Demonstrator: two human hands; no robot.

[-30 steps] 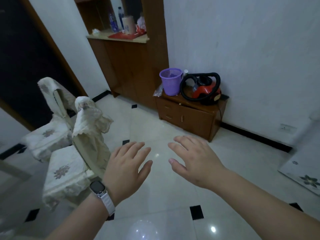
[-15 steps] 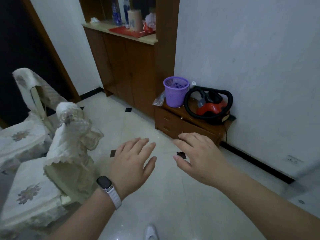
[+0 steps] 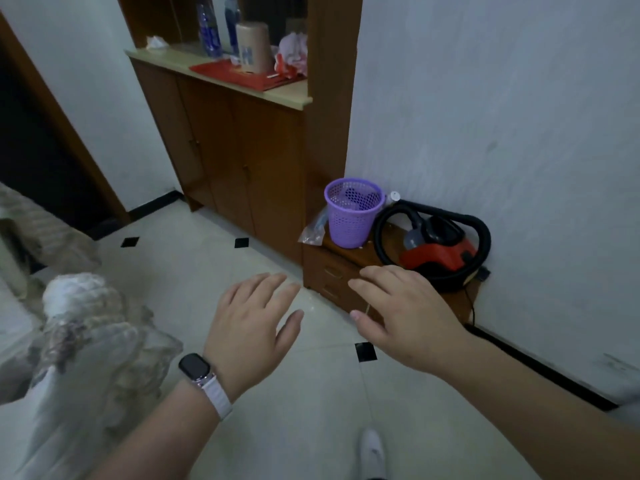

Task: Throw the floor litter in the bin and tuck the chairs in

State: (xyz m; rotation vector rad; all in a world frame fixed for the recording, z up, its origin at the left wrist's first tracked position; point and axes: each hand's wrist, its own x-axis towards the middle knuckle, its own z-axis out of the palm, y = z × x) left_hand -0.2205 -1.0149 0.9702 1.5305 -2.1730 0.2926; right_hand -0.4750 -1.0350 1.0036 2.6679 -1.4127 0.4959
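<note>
Holding both hands out over the floor (image 3: 166, 271), I have nothing in either one: my left hand (image 3: 251, 327), with the watch (image 3: 195, 367) on its wrist, is spread flat with fingers apart, and my right hand (image 3: 405, 313) is likewise splayed and empty. The purple bin (image 3: 353, 216) stands upright on the low cabinet (image 3: 332, 271), at its left end, just beside the red vacuum (image 3: 436, 247) by the wall. It looks like thin perforated plastic, so I judge it light and easy to tip; anything I drop in should go from above rather than be pushed against its rim. I can see no litter on the tiles in this view, apart from a clear plastic wrapper (image 3: 313, 230) wedged at the bin's left side, which I judge flimsy and slippery, best pinched at a crumpled edge. The nearest chair (image 3: 86, 334) sits at my left under a loose lace cover. That cloth will slide, so I would take hold of the stiff top rail beneath it and push from there.
</note>
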